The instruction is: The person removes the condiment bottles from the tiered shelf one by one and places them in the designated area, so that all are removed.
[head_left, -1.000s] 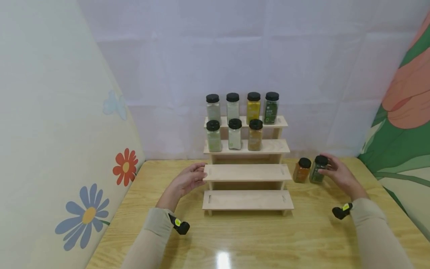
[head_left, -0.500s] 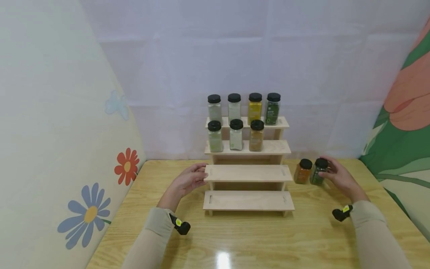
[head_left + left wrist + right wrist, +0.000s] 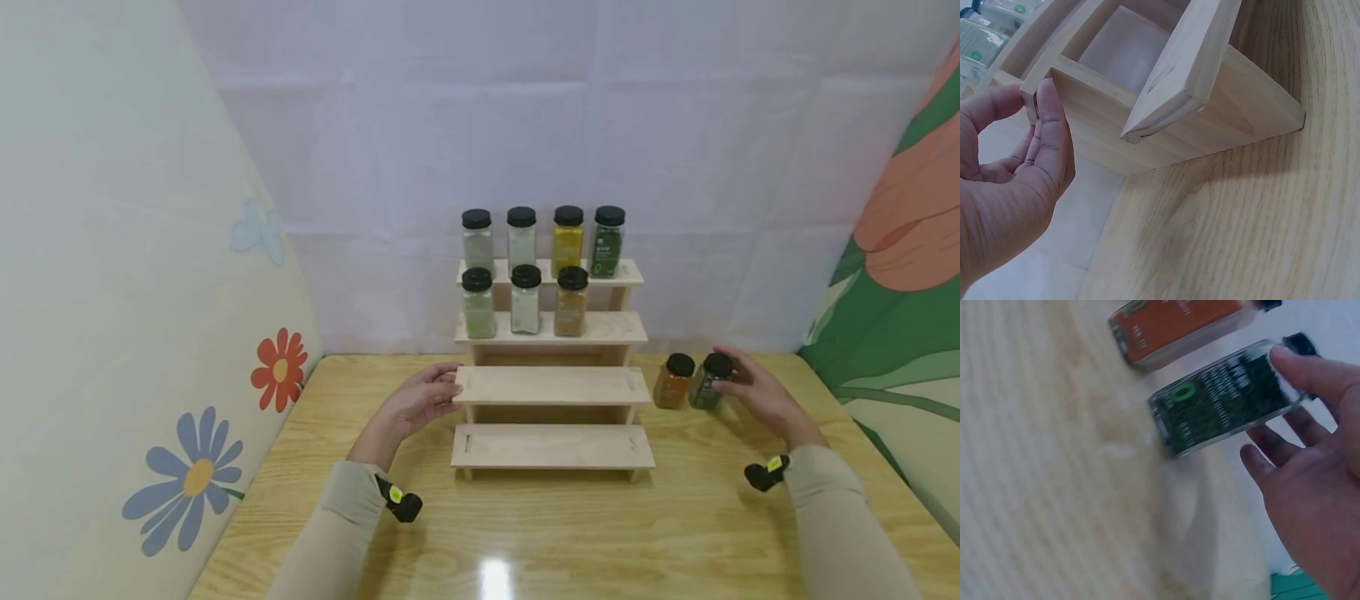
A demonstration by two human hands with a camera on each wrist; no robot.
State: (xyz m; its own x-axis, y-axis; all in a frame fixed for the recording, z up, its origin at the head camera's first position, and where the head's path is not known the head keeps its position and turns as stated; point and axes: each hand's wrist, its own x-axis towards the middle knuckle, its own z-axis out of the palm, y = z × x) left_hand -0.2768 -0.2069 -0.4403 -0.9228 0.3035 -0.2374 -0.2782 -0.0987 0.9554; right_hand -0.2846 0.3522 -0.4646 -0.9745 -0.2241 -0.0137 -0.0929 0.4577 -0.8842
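Note:
A light wooden stepped rack [image 3: 551,385] stands on the table. My left hand [image 3: 423,400] pinches the left end of its second shelf from the bottom between thumb and fingers; the left wrist view shows the board's corner [image 3: 1034,94] in that grip. To the right of the rack, my right hand [image 3: 757,396] holds a spice jar with dark green contents [image 3: 1222,400] near its black lid, thumb on the front and fingers behind. Close by its left side stands an orange-red spice jar [image 3: 673,385].
Several black-lidded spice jars stand on the top shelf, among them a yellow one [image 3: 567,247]. The shelf below bears three more, including a brown one [image 3: 571,310]. A white cloth backdrop [image 3: 390,167] closes off the wooden table [image 3: 525,525] behind; painted panels flank it.
My right hand and the lid of the dark green jar have shifted very slightly towards me. The left hand keeps its grip on the rack.

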